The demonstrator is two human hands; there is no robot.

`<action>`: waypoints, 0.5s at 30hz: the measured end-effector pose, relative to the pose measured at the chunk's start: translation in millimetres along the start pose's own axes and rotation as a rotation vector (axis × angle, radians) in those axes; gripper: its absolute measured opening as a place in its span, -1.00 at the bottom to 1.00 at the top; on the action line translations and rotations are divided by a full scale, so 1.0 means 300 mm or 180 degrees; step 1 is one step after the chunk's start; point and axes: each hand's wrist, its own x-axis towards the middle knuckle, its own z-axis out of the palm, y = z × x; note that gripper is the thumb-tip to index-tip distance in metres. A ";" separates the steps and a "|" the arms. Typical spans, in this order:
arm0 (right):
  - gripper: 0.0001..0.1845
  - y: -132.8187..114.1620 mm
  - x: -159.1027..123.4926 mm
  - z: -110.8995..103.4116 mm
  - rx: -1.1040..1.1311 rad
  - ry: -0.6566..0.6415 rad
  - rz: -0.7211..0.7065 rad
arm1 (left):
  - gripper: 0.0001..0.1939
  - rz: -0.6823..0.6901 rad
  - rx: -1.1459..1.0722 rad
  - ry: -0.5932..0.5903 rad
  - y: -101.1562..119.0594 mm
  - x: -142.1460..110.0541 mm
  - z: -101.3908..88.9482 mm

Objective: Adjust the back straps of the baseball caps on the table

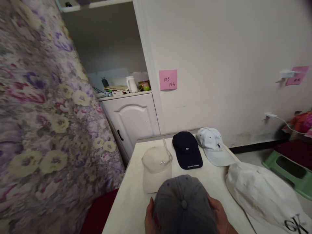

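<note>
A grey baseball cap (184,204) is held between my two hands at the near side of the table, its button and crown facing me. My left hand (149,217) grips its left side, and my right hand (220,216) grips its right side; most fingers are hidden behind the cap. Just beyond it lies a beige cap (156,169) with a small metal emblem. A navy cap (187,150) rests at the far middle, beside a pale blue cap (213,146). Close on the right sits a white cap (268,195) with black letters.
The caps lie on a cream-topped table (126,201) against the wall. A floral curtain (48,123) hangs at the left. Behind stands a white cabinet (136,120) with a white jug (132,84) on its shelf. A green stool (302,182) is at the right.
</note>
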 end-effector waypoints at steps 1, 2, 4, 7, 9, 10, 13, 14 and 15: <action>-0.38 -0.003 0.001 0.000 0.0013 0.0012 0.0008 | -0.66 -0.0013 -0.0043 -0.0054 0.002 -0.002 0.007; -0.39 -0.005 0.002 -0.003 0.0026 0.0021 0.0019 | -0.64 -0.0034 -0.0071 -0.0106 0.002 -0.005 0.017; -0.43 -0.005 0.005 -0.015 0.0055 0.0042 0.0035 | -0.62 -0.0088 -0.0064 -0.0183 -0.002 -0.015 0.049; -0.44 -0.003 0.014 -0.042 0.0102 0.0075 0.0063 | -0.55 -0.0150 -0.0064 -0.0350 -0.019 -0.037 0.107; -0.44 -0.004 0.021 -0.052 0.0131 0.0093 0.0090 | -0.50 -0.0179 -0.0109 -0.0475 -0.029 -0.048 0.134; -0.44 -0.004 0.023 -0.053 0.0140 0.0096 0.0106 | -0.48 -0.0209 -0.0134 -0.0530 -0.031 -0.052 0.140; -0.43 -0.007 0.014 -0.036 0.0165 0.0134 0.0264 | -0.45 -0.0382 -0.0144 -0.0620 -0.028 -0.050 0.140; -0.42 -0.008 0.004 -0.026 0.0179 0.0169 0.0340 | -0.46 -0.0439 -0.0106 -0.0624 -0.026 -0.048 0.138; -0.40 -0.008 -0.009 -0.014 0.0191 0.0206 0.0415 | -0.46 -0.0470 -0.0049 -0.0616 -0.023 -0.046 0.137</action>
